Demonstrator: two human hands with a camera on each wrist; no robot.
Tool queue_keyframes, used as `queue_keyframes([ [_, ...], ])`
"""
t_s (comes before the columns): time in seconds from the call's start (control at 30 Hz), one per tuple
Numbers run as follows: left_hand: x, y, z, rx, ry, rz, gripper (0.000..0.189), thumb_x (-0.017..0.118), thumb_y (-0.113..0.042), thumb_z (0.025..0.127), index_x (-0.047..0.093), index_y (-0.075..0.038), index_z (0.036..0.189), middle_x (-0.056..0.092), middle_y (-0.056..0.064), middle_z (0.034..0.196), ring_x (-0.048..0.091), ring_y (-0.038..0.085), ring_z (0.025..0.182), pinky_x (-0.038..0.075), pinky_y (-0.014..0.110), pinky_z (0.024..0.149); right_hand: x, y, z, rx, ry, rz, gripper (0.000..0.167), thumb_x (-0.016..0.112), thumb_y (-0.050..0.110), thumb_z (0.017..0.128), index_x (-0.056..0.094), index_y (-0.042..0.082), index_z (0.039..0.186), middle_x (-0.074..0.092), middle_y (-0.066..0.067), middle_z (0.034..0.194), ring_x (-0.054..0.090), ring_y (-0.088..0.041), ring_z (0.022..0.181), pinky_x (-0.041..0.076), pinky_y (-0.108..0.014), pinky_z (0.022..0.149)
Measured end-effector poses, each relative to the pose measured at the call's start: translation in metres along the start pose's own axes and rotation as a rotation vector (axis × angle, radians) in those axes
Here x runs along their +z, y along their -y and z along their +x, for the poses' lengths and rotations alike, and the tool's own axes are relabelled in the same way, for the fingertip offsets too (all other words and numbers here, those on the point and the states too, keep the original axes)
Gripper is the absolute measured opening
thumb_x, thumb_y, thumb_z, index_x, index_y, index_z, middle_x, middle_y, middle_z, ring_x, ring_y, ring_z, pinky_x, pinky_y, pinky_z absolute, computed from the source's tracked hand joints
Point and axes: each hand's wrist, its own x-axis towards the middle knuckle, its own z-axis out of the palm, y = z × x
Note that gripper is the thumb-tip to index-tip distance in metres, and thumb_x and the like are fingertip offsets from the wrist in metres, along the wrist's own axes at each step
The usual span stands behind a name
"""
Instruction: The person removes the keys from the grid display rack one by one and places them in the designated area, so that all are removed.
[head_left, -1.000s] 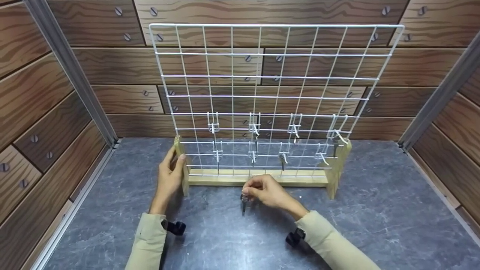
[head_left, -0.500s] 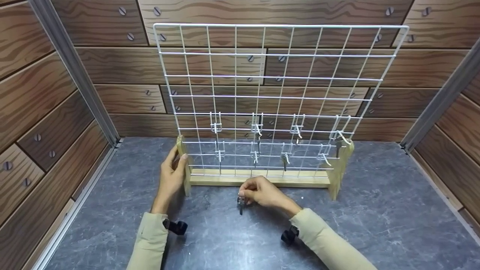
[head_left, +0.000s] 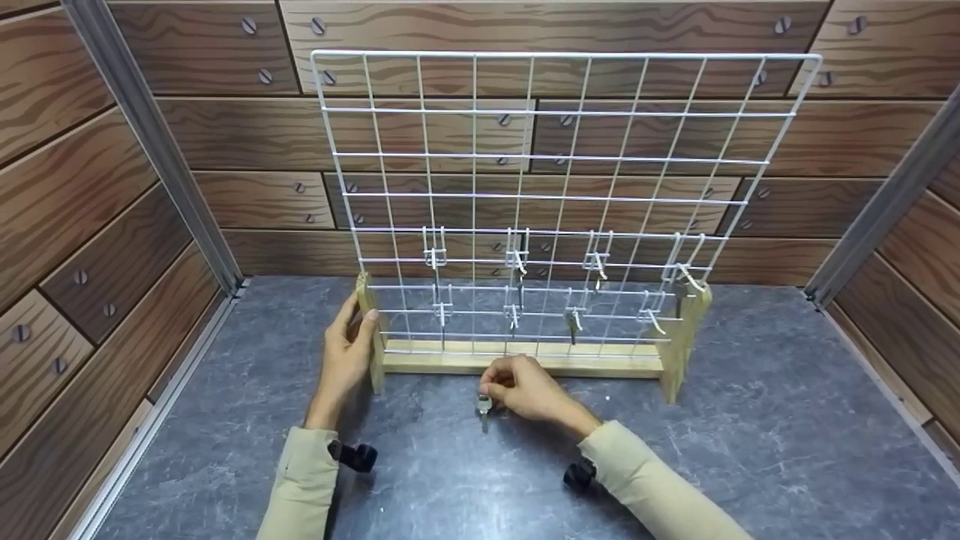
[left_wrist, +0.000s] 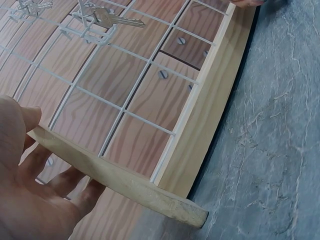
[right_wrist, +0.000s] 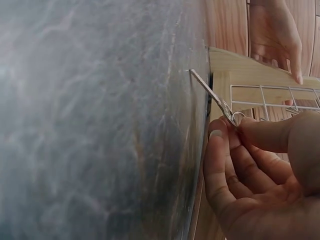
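Observation:
My right hand pinches a silver key by its ring between thumb and fingertips, in front of the rack's base. In the right wrist view the key's blade points away from the fingers, over the grey surface. My left hand grips the left wooden end piece of the rack, thumb on one side and fingers on the other. Upright in that wooden stand is a white wire grid. Two rows of wire hooks hang on it, and several carry keys, such as one key in the lower row.
A wooden crossbar joins the stand's ends, with the right end piece beyond my right hand. The grey marbled table lies under everything. Wood-patterned walls enclose the back and sides.
The right hand has shifted slightly left relative to the rack. The key has turned so its flat face now shows brighter. My left hand stays on the end piece; the head view has shifted slightly.

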Motion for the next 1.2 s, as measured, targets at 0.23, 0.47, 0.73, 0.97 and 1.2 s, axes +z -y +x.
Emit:
queue_keyframes([
  [0.23, -0.0005, -0.0007, 0.0000, 0.006, 0.017, 0.003, 0.055, 0.054, -0.006, 0.111, 0.038, 0.006, 0.162, 0.040, 0.030, 0.166, 0.049, 0.051, 0.145, 0.049, 0.061, 0.116, 0.0015, -0.0033, 0.0000, -0.052, -0.039, -0.118, 0.006, 0.076, 0.004, 0.096, 0.076, 0.004, 0.090, 0.073, -0.003, 0.084, 0.060, -0.004, 0.074, 0.055, -0.018, 0.070],
  [0.47, -0.0007, -0.0010, 0.0004, 0.003, 0.019, 0.001, 0.055, 0.054, -0.007, 0.111, 0.037, 0.005, 0.162, 0.038, 0.030, 0.167, 0.047, 0.051, 0.147, 0.046, 0.061, 0.119, 0.0013, -0.0050, 0.0006, -0.077, -0.039, -0.149, 0.005, 0.077, 0.002, 0.094, 0.075, 0.003, 0.089, 0.074, -0.005, 0.085, 0.061, -0.005, 0.075, 0.057, -0.019, 0.070],
  [0.73, 0.0003, 0.0002, -0.0005, 0.004, -0.003, 0.010, 0.054, 0.054, -0.005, 0.111, 0.038, 0.008, 0.161, 0.040, 0.033, 0.164, 0.049, 0.052, 0.145, 0.047, 0.060, 0.118, 0.0022, -0.0054, 0.0002, -0.067, -0.019, -0.188, 0.005, 0.077, 0.001, 0.093, 0.075, 0.005, 0.090, 0.074, -0.001, 0.085, 0.060, -0.003, 0.075, 0.057, -0.020, 0.071],
  [0.97, 0.0001, -0.0002, -0.0006, 0.012, -0.001, 0.007, 0.053, 0.054, -0.004, 0.111, 0.039, 0.009, 0.160, 0.042, 0.033, 0.163, 0.050, 0.051, 0.145, 0.047, 0.058, 0.118, 0.0031, -0.0051, 0.0010, -0.080, -0.005, -0.212, 0.006, 0.075, 0.001, 0.094, 0.075, 0.005, 0.090, 0.074, -0.002, 0.085, 0.060, -0.005, 0.075, 0.056, -0.021, 0.071],
  [1.2, -0.0004, 0.0011, 0.0003, 0.020, 0.011, 0.018, 0.054, 0.054, -0.005, 0.111, 0.038, 0.008, 0.161, 0.040, 0.033, 0.164, 0.049, 0.053, 0.144, 0.048, 0.061, 0.117, 0.0035, -0.0044, 0.0010, -0.080, -0.009, -0.224, 0.007, 0.077, 0.003, 0.094, 0.076, 0.007, 0.089, 0.075, -0.001, 0.084, 0.060, -0.003, 0.073, 0.056, -0.020, 0.069],
])
